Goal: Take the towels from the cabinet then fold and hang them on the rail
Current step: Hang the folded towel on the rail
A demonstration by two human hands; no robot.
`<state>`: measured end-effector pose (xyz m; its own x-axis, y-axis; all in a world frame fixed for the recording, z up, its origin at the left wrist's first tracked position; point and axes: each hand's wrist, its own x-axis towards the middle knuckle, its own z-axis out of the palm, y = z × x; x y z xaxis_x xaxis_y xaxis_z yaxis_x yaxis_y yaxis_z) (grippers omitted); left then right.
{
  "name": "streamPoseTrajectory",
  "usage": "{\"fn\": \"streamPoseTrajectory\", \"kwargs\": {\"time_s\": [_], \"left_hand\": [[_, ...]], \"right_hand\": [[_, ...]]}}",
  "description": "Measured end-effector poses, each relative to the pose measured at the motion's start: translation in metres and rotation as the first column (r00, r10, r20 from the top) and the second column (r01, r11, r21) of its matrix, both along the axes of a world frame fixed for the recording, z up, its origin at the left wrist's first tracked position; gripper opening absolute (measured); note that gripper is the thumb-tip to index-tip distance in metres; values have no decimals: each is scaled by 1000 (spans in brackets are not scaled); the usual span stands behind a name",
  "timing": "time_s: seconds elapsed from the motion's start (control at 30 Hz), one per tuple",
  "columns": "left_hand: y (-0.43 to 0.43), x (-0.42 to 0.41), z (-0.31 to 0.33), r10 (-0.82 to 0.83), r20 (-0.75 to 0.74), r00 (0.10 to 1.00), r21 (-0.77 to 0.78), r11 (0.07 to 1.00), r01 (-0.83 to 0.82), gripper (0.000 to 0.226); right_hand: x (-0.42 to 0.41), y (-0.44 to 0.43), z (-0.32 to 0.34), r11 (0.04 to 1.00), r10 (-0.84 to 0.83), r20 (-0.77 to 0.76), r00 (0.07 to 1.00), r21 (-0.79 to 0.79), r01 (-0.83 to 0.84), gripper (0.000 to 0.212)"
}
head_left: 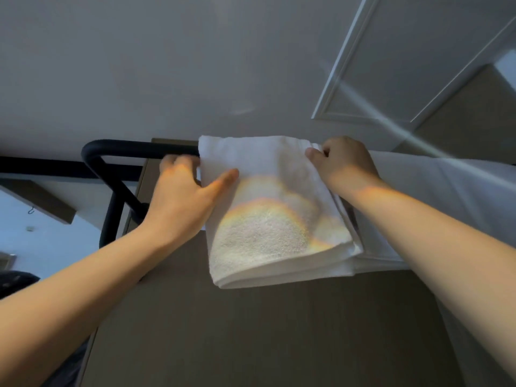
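**Squaring the towel on the rail**

Folded white towel [268,219] is hanging over the black rail [125,148], near its left bend. Left hand [184,196] is gripping the towel's left edge, thumb in front. Right hand [346,166] is pinching the top right corner. Probably best tugging both sides level. A second white cloth [446,196] is crowding the rail's right side, touching the towel.

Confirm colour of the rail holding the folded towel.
Black. The curved tubular rail shows left of the white folded terry towel, head view.
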<state>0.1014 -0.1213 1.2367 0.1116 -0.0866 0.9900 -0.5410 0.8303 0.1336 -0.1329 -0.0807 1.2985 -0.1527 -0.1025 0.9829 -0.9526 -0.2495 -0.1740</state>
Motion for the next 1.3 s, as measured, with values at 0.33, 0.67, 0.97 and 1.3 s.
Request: {"fn": "streamPoseTrajectory", "kwargs": {"time_s": [0.33,0.67,0.97,1.3], "left_hand": [[-15,24,-16,-452,136,882,429,829,359,67],[-17,23,-13,-516,98,851,386,808,445,79],[-26,19,-44,-537,71,841,417,782,464,87],[-22,15,-53,-628,-22,777,352,723,595,51]], "right_hand": [[-1,21,-98,822,489,228,842,201,-532,24],[11,5,-106,726,660,319,680,-40,-686,21],[13,7,-57,883,464,172,869,-12,-469,25],[-3,1,-102,532,773,295,562,181,-827,26]]}}
